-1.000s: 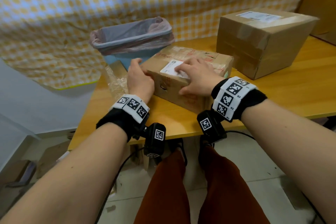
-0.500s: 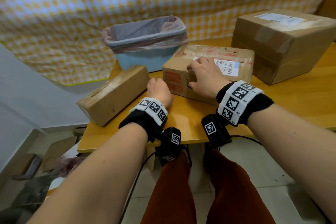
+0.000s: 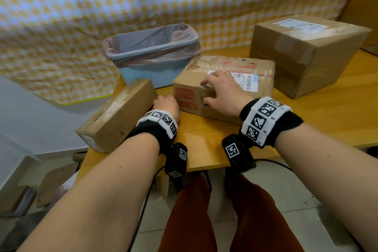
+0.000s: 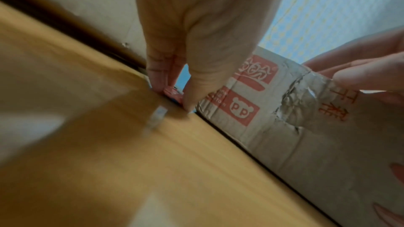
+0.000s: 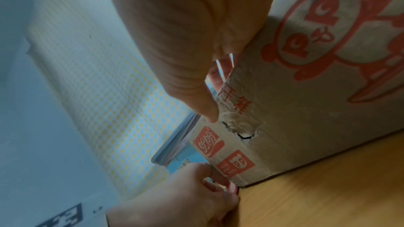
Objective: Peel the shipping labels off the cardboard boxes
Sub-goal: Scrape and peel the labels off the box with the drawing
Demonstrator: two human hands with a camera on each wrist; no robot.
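Observation:
A cardboard box with red print (image 3: 223,88) lies in the middle of the wooden table (image 3: 204,145). Its white barcode label (image 3: 248,81) is stuck on top. My right hand (image 3: 206,92) grips the box's top front edge near the left corner, thumb (image 5: 207,108) pressed on the torn front face and fingers lying over the label's left end. My left hand (image 3: 166,106) sits low on the table between this box and a long box (image 3: 116,116), fingers (image 4: 157,78) straight and touching the printed box's lower left corner. It holds nothing.
A large box (image 3: 302,57) with its own label (image 3: 296,24) stands at the back right. A blue bin (image 3: 151,55) lined with a pink bag is behind the boxes. The long box overhangs the table's left edge. Checked cloth hangs behind.
The printed box has been turned, so its label now lies toward the right. My left hand dropped from the box's side to its lower corner. My right hand shifted to the top front edge.

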